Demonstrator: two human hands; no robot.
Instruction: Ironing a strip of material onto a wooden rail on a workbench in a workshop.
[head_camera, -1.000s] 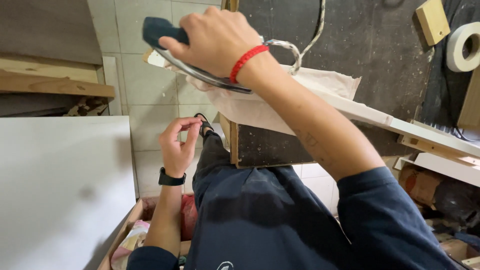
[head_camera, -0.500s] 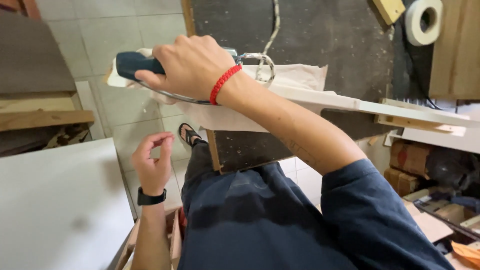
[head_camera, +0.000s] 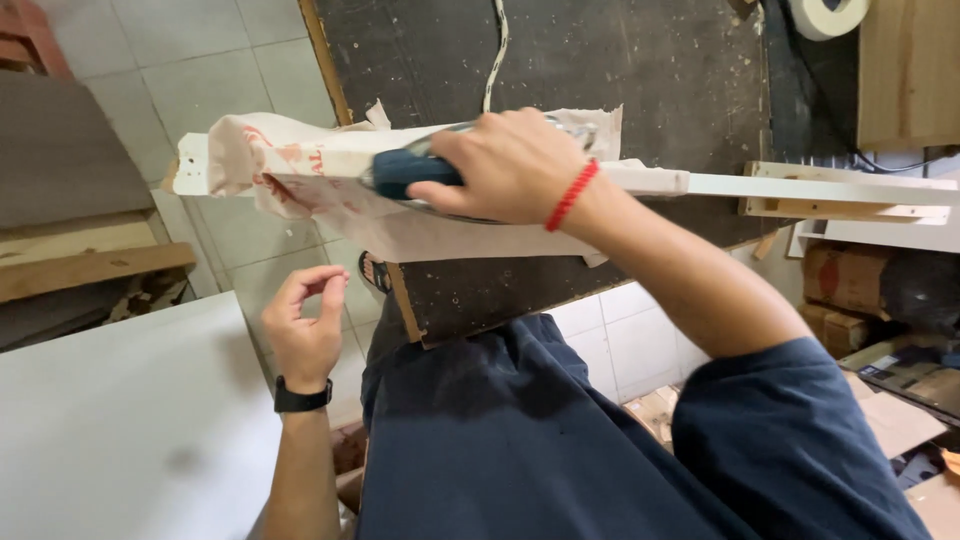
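Iron (head_camera: 420, 172): dark blue handle, metal sole, lying flat on a sheet of printed paper (head_camera: 290, 170) that covers a long white board strip (head_camera: 800, 187). Strip laid across the dark desk (head_camera: 620, 70), left end overhanging the tiled floor (head_camera: 190, 80). Braided cord (head_camera: 497, 50) running from the tool up over the desk.

Right hand (head_camera: 515, 165): wrapped tight around the handle, fingers folded over the top, red bracelet (head_camera: 570, 195) at the wrist. Left hand (head_camera: 305, 320): raised below the strip end, holding nothing, fingers loosely curled with thumb and forefinger near each other; black watch (head_camera: 302, 398) on the wrist.

Handling, by judgement: tool rigid and fairly heavy, sole probably hot; to be gripped only by the handle, never by the metal. Paper thin, soft, easily creased or dragged along under the sole. Strip stiff but slender, liable to tip at the unsupported end; to be steadied by its edges, clear of the sole.

Surroundings: large white panel (head_camera: 110, 430) lower left, tape roll (head_camera: 825, 15) at the top right, stacked timber (head_camera: 90, 265) at the left.
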